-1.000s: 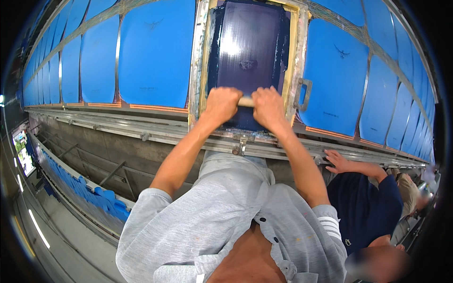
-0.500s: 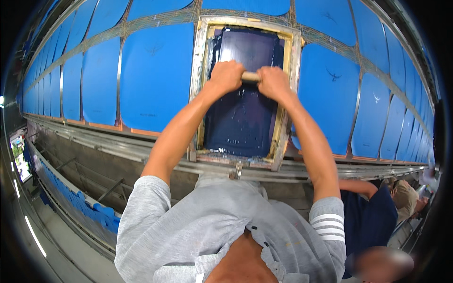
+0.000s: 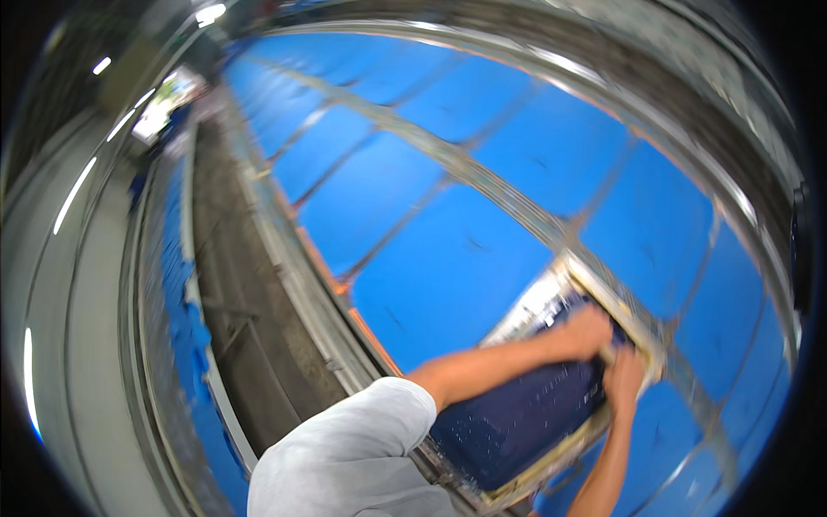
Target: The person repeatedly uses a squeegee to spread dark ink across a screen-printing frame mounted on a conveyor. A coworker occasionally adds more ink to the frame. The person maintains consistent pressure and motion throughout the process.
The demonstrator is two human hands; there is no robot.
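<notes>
Blue sheets lie in rows on a long table, and a frame sits among them. Dark ink fills much of it. The left hand and right hand — both blurry — curl around a stick near the frame's far end.

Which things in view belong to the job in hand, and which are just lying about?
Likely job:
blurred handle, gripped by left hand and right hand
rectangular frame
dark layer inside it
blue panels around it

Seemingly apart:
blue material at left
light tubes
</notes>
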